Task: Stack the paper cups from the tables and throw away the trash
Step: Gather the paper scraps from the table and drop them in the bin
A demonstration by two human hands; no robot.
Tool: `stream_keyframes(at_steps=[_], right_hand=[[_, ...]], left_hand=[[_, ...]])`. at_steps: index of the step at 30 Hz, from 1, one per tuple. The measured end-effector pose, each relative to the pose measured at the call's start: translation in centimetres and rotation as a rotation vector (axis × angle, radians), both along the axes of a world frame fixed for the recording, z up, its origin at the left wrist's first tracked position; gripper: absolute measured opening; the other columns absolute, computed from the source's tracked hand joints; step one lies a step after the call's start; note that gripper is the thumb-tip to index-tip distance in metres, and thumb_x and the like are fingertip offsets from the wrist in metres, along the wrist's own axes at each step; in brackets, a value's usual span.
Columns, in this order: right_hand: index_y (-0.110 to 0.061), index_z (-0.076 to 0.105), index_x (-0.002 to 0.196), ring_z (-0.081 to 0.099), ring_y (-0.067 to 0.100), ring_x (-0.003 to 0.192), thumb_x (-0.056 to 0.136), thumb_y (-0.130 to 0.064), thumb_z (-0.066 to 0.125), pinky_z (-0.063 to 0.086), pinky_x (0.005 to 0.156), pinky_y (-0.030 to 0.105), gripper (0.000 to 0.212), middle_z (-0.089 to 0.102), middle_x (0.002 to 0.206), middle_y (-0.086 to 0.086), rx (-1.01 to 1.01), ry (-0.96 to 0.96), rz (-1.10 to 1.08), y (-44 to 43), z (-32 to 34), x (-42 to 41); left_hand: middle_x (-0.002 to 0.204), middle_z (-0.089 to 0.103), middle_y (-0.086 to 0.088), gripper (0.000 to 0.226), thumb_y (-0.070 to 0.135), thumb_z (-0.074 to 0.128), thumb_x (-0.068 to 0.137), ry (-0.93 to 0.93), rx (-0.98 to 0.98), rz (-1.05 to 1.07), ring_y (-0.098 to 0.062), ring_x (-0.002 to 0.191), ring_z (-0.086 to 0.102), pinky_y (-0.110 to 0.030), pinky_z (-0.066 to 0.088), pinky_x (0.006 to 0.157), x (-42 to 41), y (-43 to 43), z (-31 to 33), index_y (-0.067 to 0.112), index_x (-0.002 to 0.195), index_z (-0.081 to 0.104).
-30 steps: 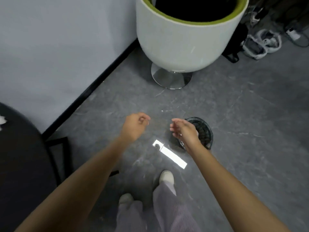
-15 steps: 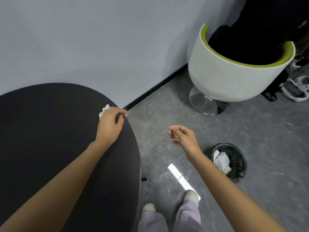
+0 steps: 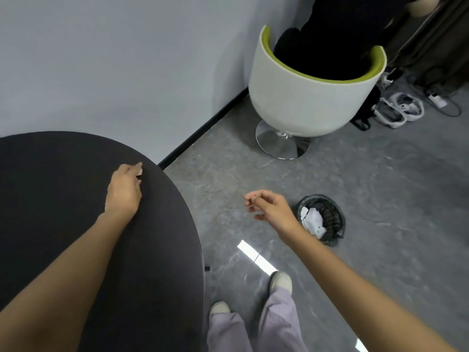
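Observation:
My left hand (image 3: 124, 190) rests on the round black table (image 3: 63, 199) near its far right edge, fingers closed around a small white scrap of paper (image 3: 140, 170) that mostly hides under them. My right hand (image 3: 270, 207) hovers over the floor to the right of the table, fingers loosely curled with nothing in them. A small black mesh waste bin (image 3: 330, 219) stands on the floor just right of that hand, with crumpled white paper (image 3: 312, 219) inside. No paper cups are in view.
A white tub chair (image 3: 304, 102) with a green rim stands on a chrome foot by the wall. White shoes (image 3: 398, 110) and cables lie at the far right. My own feet (image 3: 279, 280) stand beside the table edge on the grey floor.
The view has swung from the bin up to the table. My left hand reached onto the table and closed over the white paper scrap. My right hand stays free near the bin.

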State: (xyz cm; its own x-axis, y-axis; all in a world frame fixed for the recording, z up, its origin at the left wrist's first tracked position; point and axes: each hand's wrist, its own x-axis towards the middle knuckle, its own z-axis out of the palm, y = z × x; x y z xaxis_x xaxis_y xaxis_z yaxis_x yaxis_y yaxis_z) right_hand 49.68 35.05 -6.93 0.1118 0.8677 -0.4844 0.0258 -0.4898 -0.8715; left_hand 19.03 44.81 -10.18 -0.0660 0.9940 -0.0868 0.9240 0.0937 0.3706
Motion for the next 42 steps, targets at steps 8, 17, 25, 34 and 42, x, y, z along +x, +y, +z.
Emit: stream_keyframes(at_steps=[8, 17, 25, 34, 42], right_hand=[[-0.008, 0.061, 0.095, 0.054, -0.004, 0.052, 0.096, -0.003, 0.045, 0.038, 0.053, 0.011, 0.018, 0.061, 0.077, -0.002, -0.051, 0.04, -0.097, -1.6, -1.4, 4.7], [-0.016, 0.062, 0.085, 0.056, -0.001, 0.058, 0.096, -0.005, 0.045, 0.039, 0.054, 0.013, 0.023, 0.062, 0.077, -0.003, -0.073, 0.082, -0.174, -1.5, -3.1, 12.3], [-0.009, 0.063, 0.084, 0.055, 0.008, 0.058, 0.095, 0.001, 0.044, 0.043, 0.053, 0.015, 0.025, 0.061, 0.073, 0.002, -0.147, 0.109, -0.401, -3.9, -7.1, 24.3], [-0.017, 0.064, 0.083, 0.057, 0.008, 0.065, 0.096, -0.005, 0.045, 0.042, 0.06, 0.019, 0.026, 0.063, 0.076, -0.002, -0.28, 0.055, -0.516, -7.1, -14.8, 33.9], [-0.013, 0.066, 0.087, 0.058, 0.011, 0.07, 0.096, -0.005, 0.046, 0.044, 0.064, 0.022, 0.024, 0.064, 0.08, 0.002, -0.335, 0.036, -0.586, -8.7, -21.6, 38.2]], left_hand=[[0.118, 0.06, -0.024, 0.021, 0.005, 0.051, 0.098, -0.115, 0.002, 0.348, -0.039, 0.106, 0.059, -0.052, 0.047, 0.098, 1.2, 0.4, -0.5, 0.0, 0.113, 0.065], [0.097, 0.067, -0.019, 0.01, 0.0, 0.061, 0.092, -0.361, 0.097, -0.09, -0.019, 0.079, 0.057, -0.021, 0.042, 0.078, 17.7, 1.7, -2.8, 0.0, 0.094, 0.07], [0.091, 0.067, -0.009, 0.01, -0.007, 0.065, 0.085, -0.607, -0.153, -0.219, 0.011, 0.061, 0.056, -0.003, 0.043, 0.064, 37.7, 0.5, -11.2, 0.0, 0.087, 0.073], [0.08, 0.068, -0.016, 0.011, -0.008, 0.064, 0.085, -0.626, -0.398, -0.237, 0.004, 0.055, 0.052, -0.007, 0.041, 0.059, 51.9, -2.3, -20.7, -0.005, 0.091, 0.072], [0.088, 0.072, -0.02, 0.014, -0.005, 0.062, 0.085, -0.629, -0.495, -0.209, -0.03, 0.081, 0.066, -0.014, 0.049, 0.068, 58.5, -4.0, -28.7, -0.003, 0.093, 0.073]])
